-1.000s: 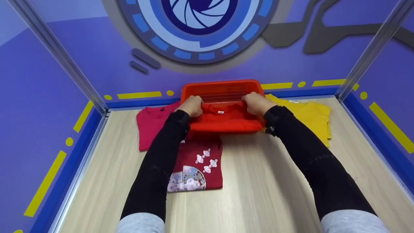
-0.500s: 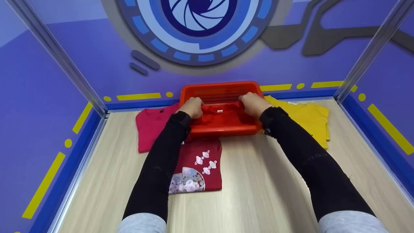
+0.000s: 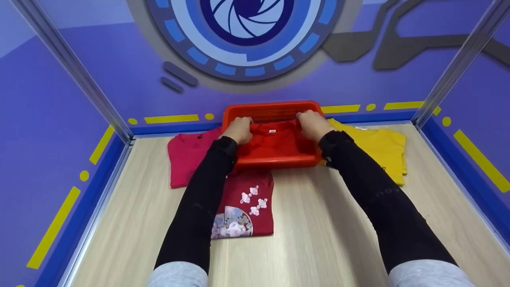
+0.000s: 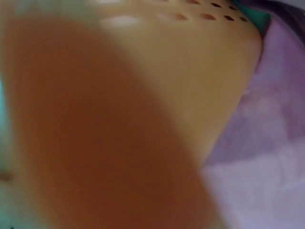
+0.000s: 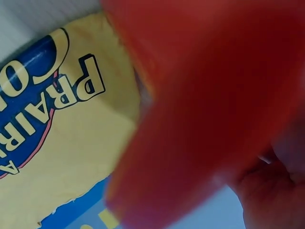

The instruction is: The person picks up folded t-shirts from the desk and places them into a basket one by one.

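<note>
A red plastic basket (image 3: 275, 162) stands against the back wall. Inside it lies a red shirt (image 3: 275, 144) with a white neck label. My left hand (image 3: 240, 130) pinches the shirt at its left shoulder, over the basket's left side. At the opposite shoulder my right hand (image 3: 314, 125) grips the cloth, fingertips turned inward. In the left wrist view the perforated basket wall (image 4: 214, 71) shows behind a large blur. A red blur covers much of the right wrist view. The shirt's lower part is hidden below the front rim.
Left of the basket lies a folded pink shirt (image 3: 185, 153). A dark red shirt with flower trims (image 3: 261, 223) is in front, partly under the left sleeve. To the right is a yellow shirt (image 3: 382, 147), its lettering visible in the right wrist view. Printed panels enclose three sides.
The shirt's lower part, which covered the basket's front rim, has dropped inside, baring the rim. Since half a second ago the collar has risen slightly between my hands.
</note>
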The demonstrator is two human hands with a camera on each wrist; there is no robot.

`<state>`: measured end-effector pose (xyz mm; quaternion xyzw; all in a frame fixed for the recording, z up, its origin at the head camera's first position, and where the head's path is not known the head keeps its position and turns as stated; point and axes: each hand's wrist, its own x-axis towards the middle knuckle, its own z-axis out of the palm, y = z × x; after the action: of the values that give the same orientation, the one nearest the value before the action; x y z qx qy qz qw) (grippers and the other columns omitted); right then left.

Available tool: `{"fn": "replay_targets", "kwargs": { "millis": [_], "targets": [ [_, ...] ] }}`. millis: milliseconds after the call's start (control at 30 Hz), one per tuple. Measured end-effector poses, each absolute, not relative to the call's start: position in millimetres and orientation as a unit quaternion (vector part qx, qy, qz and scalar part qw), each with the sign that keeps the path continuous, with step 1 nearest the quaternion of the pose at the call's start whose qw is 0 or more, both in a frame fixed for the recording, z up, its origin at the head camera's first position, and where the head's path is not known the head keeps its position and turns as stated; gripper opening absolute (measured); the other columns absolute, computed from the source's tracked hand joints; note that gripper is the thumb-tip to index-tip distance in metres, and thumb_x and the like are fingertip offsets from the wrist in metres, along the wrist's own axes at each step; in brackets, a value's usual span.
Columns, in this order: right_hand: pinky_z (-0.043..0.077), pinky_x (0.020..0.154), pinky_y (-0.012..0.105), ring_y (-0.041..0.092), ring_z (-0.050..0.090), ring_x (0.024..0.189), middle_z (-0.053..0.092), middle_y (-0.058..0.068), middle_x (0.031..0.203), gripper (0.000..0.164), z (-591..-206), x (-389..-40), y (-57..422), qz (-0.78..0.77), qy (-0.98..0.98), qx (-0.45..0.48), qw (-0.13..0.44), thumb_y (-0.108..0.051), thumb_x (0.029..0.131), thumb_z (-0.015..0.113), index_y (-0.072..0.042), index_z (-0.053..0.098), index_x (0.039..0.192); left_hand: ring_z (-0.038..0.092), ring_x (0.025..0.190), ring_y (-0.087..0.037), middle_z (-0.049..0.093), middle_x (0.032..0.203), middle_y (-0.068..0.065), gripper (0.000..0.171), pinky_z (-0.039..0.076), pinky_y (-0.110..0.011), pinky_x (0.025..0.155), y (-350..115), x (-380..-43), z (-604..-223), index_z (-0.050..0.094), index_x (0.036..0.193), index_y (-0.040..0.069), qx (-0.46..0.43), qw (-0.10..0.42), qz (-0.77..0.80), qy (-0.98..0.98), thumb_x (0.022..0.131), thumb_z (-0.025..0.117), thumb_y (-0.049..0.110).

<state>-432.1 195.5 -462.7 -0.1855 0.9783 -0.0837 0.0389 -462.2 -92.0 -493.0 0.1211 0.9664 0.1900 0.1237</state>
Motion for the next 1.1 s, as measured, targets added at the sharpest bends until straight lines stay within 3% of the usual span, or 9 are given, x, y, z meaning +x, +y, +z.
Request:
{"fn": "replay_targets", "kwargs": {
  "millis": [100, 433, 567, 700, 767, 867, 967, 1033, 1100],
  "targets": [
    [0.061, 0.101, 0.054, 0.046, 0.072, 0.116, 0.072, 0.030, 0.121, 0.025, -464, -435, 196, -0.087, 0.981, -0.172, 0.033, 0.003, 0.103, 0.064, 0.004, 0.066, 0.128, 0.064, 0.140, -0.036, 0.063, 0.157, -0.020, 0.059, 0.054, -0.044, 0.114, -85, -431, -466, 0.056, 0.159, 0.008, 0.114, 0.100, 0.201, 0.968, 0.101, 0.058, -0.002],
    [0.059, 0.108, 0.057, 0.049, 0.069, 0.124, 0.068, 0.032, 0.133, 0.030, -469, -433, 192, -0.080, 0.984, -0.156, 0.039, 0.000, 0.106, 0.059, 0.008, 0.065, 0.133, 0.068, 0.137, -0.031, 0.070, 0.149, -0.016, 0.056, 0.055, -0.044, 0.116, -87, -457, -493, 0.060, 0.155, 0.009, 0.124, 0.081, 0.179, 0.973, 0.100, 0.062, 0.002],
    [0.058, 0.107, 0.055, 0.045, 0.069, 0.118, 0.067, 0.030, 0.134, 0.027, -465, -427, 184, -0.067, 0.983, -0.155, 0.075, -0.004, 0.108, 0.056, 0.007, 0.070, 0.128, 0.070, 0.105, -0.025, 0.078, 0.121, -0.012, 0.029, 0.058, -0.038, 0.092, -81, -444, -479, 0.078, 0.123, 0.005, 0.140, 0.105, 0.151, 0.973, 0.101, 0.060, 0.003],
    [0.055, 0.094, 0.045, 0.033, 0.064, 0.100, 0.072, 0.025, 0.124, 0.027, -464, -421, 179, -0.038, 0.971, -0.176, 0.158, -0.010, 0.109, 0.051, 0.002, 0.074, 0.119, 0.052, 0.079, -0.021, 0.066, 0.097, -0.008, 0.022, 0.043, -0.033, 0.073, -75, -418, -459, 0.073, 0.094, 0.008, 0.152, 0.171, 0.120, 0.966, 0.106, 0.055, 0.010],
    [0.051, 0.090, 0.042, 0.030, 0.060, 0.096, 0.072, 0.021, 0.121, 0.030, -466, -418, 179, -0.026, 0.963, -0.183, 0.198, -0.013, 0.111, 0.048, -0.001, 0.074, 0.118, 0.049, 0.080, -0.019, 0.064, 0.103, -0.008, 0.023, 0.040, -0.032, 0.075, -75, -411, -455, 0.072, 0.098, 0.008, 0.157, 0.216, 0.100, 0.959, 0.109, 0.053, 0.016],
    [0.051, 0.090, 0.041, 0.028, 0.060, 0.096, 0.071, 0.018, 0.121, 0.033, -468, -414, 182, -0.021, 0.957, -0.183, 0.224, -0.017, 0.113, 0.045, -0.004, 0.075, 0.121, 0.053, 0.095, -0.021, 0.069, 0.130, -0.011, 0.032, 0.041, -0.034, 0.085, -77, -403, -449, 0.074, 0.125, 0.008, 0.156, 0.271, 0.089, 0.946, 0.113, 0.048, 0.022],
    [0.054, 0.094, 0.041, 0.028, 0.063, 0.099, 0.073, 0.017, 0.121, 0.035, -467, -410, 185, -0.031, 0.957, -0.195, 0.210, -0.021, 0.115, 0.047, -0.005, 0.076, 0.126, 0.057, 0.112, -0.023, 0.064, 0.154, -0.012, 0.043, 0.044, -0.036, 0.097, -78, -398, -449, 0.068, 0.148, 0.010, 0.162, 0.273, 0.096, 0.943, 0.115, 0.046, 0.026],
    [0.055, 0.094, 0.041, 0.026, 0.064, 0.096, 0.074, 0.014, 0.114, 0.033, -464, -405, 186, -0.045, 0.956, -0.211, 0.197, -0.023, 0.115, 0.051, -0.006, 0.078, 0.125, 0.060, 0.114, -0.022, 0.068, 0.150, -0.010, 0.042, 0.046, -0.036, 0.099, -78, -395, -451, 0.070, 0.147, 0.010, 0.172, 0.243, 0.109, 0.948, 0.116, 0.048, 0.027],
    [0.054, 0.089, 0.039, 0.023, 0.063, 0.089, 0.073, 0.009, 0.101, 0.032, -460, -399, 187, -0.065, 0.953, -0.229, 0.187, -0.025, 0.115, 0.055, -0.007, 0.081, 0.118, 0.061, 0.102, -0.022, 0.075, 0.125, -0.009, 0.037, 0.048, -0.036, 0.093, -77, -390, -453, 0.078, 0.133, 0.009, 0.187, 0.207, 0.129, 0.951, 0.115, 0.052, 0.028]
  ]
}}
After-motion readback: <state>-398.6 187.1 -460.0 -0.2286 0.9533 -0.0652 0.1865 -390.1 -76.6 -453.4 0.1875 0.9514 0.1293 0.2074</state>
